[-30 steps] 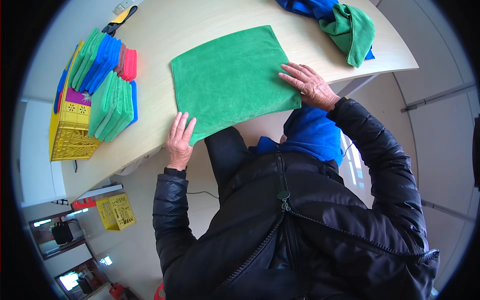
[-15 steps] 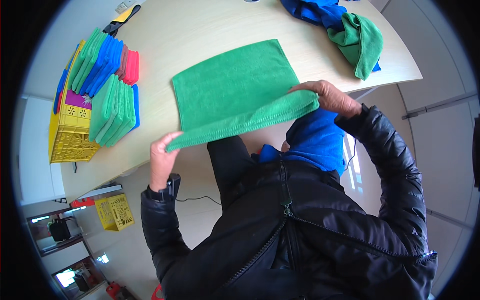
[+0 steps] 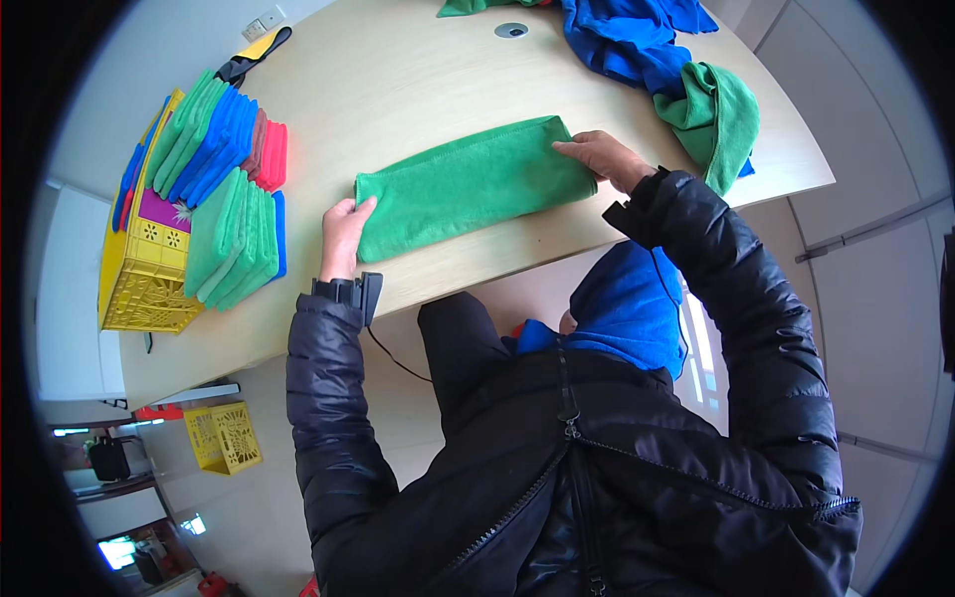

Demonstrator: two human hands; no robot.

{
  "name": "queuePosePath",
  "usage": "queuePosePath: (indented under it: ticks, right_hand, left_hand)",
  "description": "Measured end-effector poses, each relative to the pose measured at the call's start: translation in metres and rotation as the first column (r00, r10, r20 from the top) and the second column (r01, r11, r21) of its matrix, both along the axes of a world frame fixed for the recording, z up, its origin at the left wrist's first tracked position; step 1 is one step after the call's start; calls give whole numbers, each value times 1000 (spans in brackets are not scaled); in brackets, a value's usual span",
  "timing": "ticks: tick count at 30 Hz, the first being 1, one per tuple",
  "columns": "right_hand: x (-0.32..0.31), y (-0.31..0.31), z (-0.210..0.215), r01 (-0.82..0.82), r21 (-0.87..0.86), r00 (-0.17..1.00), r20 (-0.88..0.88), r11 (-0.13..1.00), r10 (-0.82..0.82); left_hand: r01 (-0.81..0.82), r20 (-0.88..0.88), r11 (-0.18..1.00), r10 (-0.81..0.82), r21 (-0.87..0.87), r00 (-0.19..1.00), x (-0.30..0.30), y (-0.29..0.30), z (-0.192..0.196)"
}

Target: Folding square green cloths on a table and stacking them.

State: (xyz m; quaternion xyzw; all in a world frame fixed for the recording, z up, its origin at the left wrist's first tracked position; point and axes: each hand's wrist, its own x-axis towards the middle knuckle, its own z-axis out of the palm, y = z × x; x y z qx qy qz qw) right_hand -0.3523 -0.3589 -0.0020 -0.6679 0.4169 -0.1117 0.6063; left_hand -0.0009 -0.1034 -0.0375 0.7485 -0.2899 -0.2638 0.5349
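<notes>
A green towel lies on the table in front of me, doubled over into a long, narrow strip. My left hand pinches its left end, thumb on top. At the other end my right hand grips the upper right part between thumb and fingers; the fingers are partly hidden under the cloth. The far edge of the lower layer shows a little past the fold. A blue cloth hangs over my lap.
Folded green towels, blue towels and red towels stand stacked at the left, against a yellow basket. Loose blue cloths and a crumpled green cloth lie at the far right. Another yellow basket is on the floor.
Both hands have carried the towel's near edge away from me and laid it over the far part, so the spread towel is now a narrow strip. The head view has shifted slightly.
</notes>
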Motion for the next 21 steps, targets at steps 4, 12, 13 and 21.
queuePosePath:
  ticks: [4, 12, 13, 21]
  right_hand:
    - [-2, 6, -18, 59, -206, 998, 8, 977, -59]
    - [-5, 39, -21, 76, -653, 962, -151, 754, -228]
    - [-9, 40, -21, 90, -680, 961, -133, 727, -243]
    - [-12, 53, -23, 164, -740, 960, -32, 652, -278]
  left_hand:
    - [2, 178, 1000, -7, 30, 984, -5, 14, -14]
    - [-279, 582, 960, 205, 39, 787, -52, 44, -18]
    - [-314, 599, 947, 211, 72, 773, -62, 45, -13]
    - [-438, 723, 896, 259, 66, 640, -93, 61, -8]
